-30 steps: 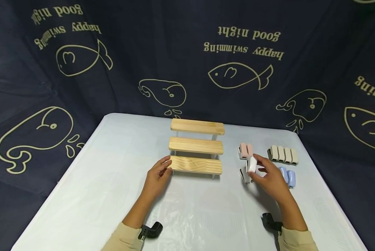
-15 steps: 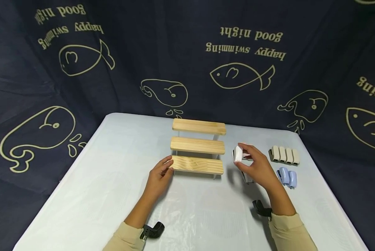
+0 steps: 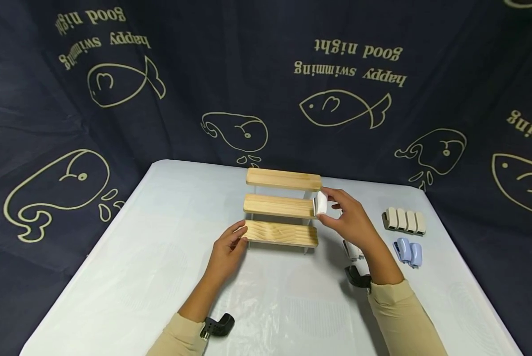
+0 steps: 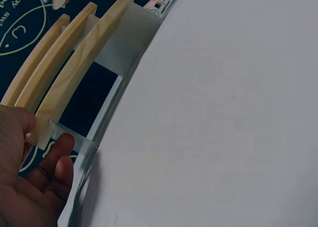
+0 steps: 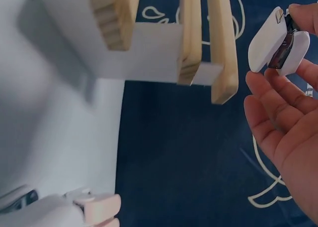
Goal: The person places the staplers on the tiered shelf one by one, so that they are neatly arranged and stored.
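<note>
A white mini stapler (image 3: 321, 203) is held between the thumb and fingers of my right hand (image 3: 348, 217), raised at the right end of a three-tier wooden display shelf (image 3: 281, 233). In the right wrist view the stapler (image 5: 266, 40) tilts beside the ends of the boards. My left hand (image 3: 225, 251) grips the left end of the lowest board; the left wrist view shows the thumb on its top and fingertips below, near the clear support. Another white stapler (image 3: 351, 250) lies on the table under my right wrist.
Beige mini staplers (image 3: 404, 220) stand in a row at the right, with two blue ones (image 3: 408, 251) in front. Pink staplers (image 5: 102, 208) show in the right wrist view, mostly hidden by my right hand in the head view. A dark fish-print cloth (image 3: 230, 64) hangs behind.
My right hand has carried the white stapler up and left, from over the other staplers to the shelf's right end. My left hand stays at the lowest board.
</note>
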Action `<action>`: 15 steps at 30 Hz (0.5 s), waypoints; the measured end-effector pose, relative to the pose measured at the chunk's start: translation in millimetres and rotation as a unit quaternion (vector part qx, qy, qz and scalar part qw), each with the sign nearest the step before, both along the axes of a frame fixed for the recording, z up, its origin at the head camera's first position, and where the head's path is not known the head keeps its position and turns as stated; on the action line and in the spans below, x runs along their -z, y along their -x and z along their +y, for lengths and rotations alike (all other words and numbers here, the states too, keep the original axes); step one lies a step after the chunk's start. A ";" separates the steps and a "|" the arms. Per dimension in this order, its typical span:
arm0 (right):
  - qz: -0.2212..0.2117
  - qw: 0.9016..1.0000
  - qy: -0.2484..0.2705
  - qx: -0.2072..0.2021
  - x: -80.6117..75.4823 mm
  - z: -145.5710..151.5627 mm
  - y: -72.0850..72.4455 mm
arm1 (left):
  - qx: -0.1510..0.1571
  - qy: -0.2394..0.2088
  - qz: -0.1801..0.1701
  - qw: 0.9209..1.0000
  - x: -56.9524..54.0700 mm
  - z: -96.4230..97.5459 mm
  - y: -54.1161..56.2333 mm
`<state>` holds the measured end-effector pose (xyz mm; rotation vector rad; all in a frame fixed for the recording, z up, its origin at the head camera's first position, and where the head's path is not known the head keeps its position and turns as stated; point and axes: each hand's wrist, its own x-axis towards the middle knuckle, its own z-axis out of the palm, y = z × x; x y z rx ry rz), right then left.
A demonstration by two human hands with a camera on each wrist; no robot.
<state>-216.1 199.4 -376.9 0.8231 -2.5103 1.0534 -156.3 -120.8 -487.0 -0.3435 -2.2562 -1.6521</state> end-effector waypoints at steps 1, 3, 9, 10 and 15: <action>0.000 1.000 0.001 -0.003 -1.6 -2.1 1.7 | 0.000 0.002 0.001 1.000 0.1 -0.3 0.3; 0.000 1.000 0.004 -0.010 -4.8 -6.6 5.3 | -0.002 0.006 0.000 1.000 0.3 -0.9 0.5; -0.009 1.000 0.009 -0.027 -15.5 -20.8 16.4 | 0.001 0.002 -0.005 1.000 1.0 -1.7 1.0; -0.012 0.999 0.010 -0.029 -17.1 -23.3 18.4 | 0.002 0.001 -0.006 1.000 1.2 -1.8 1.2; -0.026 0.999 0.015 -0.039 -22.6 -37.9 29.0 | 0.006 -0.004 -0.002 1.000 2.5 -1.4 1.4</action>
